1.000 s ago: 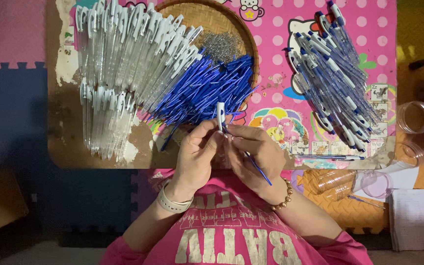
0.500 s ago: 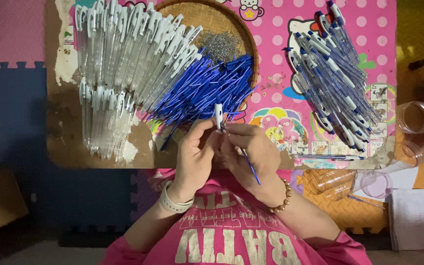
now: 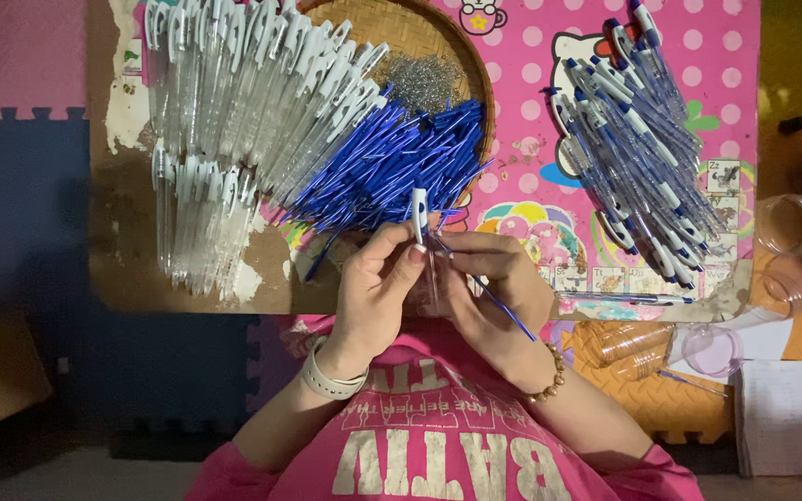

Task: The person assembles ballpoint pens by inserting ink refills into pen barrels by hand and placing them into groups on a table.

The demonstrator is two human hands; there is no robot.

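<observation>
Head view: I look straight down at my two hands over a low table crowded with pen parts.
Left hand: my left hand (image 3: 378,292) pinches a clear barrel (image 3: 422,243) near its white clip end, fingers pressed together around it, holding it upright just above the table edge.
Right hand: my right hand (image 3: 494,297) pinches a blue refill (image 3: 503,311) between thumb and forefinger — its long end slants out toward my wrist, its tip sits at the barrel.
Refill in barrel: I cannot tell how far in it is; my fingers hide the join.
Done, by my judgement: the heap of finished pens (image 3: 638,153) on the pink mat at right — blue inside, white clips — looks like a good share.
Left to do: the big pile of empty barrels (image 3: 234,121) at left and the blue refills (image 3: 392,172) spilling from the basket (image 3: 461,56) — more still waits than is finished, I reckon.
Springs: a small grey heap of springs (image 3: 420,83) lies in the basket, well apart from my hands.
</observation>
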